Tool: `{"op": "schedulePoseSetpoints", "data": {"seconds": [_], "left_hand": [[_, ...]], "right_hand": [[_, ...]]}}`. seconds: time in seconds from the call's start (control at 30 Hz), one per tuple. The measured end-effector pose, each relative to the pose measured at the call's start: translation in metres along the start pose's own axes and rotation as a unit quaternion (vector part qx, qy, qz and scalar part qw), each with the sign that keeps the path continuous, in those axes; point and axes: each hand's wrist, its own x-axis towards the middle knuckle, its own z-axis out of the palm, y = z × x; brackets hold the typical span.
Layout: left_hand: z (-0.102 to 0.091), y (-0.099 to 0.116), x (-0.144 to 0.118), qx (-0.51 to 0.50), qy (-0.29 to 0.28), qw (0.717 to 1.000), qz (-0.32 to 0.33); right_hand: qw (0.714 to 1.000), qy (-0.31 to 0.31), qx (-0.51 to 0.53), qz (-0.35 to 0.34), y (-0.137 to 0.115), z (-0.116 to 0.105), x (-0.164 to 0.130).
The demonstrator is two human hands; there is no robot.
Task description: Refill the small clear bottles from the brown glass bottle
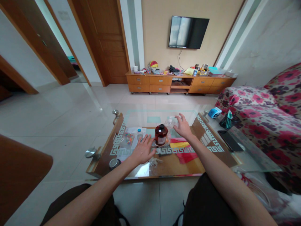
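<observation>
A brown bottle with a black cap and white label [161, 135] stands on the glass coffee table [141, 171] in front of me. My left hand [143, 150] is open, fingers spread, just left of the bottle and low over the glass. My right hand [182, 126] is open and raised to the bottle's right, close to a clear plastic container [170, 122] behind the bottle. Neither hand holds anything. A small clear bottle with a blue cap [139, 133] stands left of my left hand.
A red and yellow cloth [183, 150] lies under the glass. A blue device [214, 112], a pen holder [228, 121] and a dark phone [229, 140] sit on the table's right wing. A floral sofa [270, 113] is right; a TV cabinet [178, 82] stands against the far wall.
</observation>
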Motion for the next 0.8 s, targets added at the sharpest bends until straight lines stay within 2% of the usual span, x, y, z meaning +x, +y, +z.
{"op": "schedulePoseSetpoints", "data": {"seconds": [0.23, 0.8], "left_hand": [[-0.0016, 0.0003, -0.0010, -0.001, 0.002, 1.000, 0.000], [-0.0026, 0.0009, -0.0021, 0.000, 0.002, 1.000, -0.004]], "right_hand": [[1.000, -0.018, -0.009, 0.009, 0.0000, 0.0002, 0.0009], [1.000, 0.004, -0.002, 0.005, -0.0023, 0.0004, -0.0005]]}}
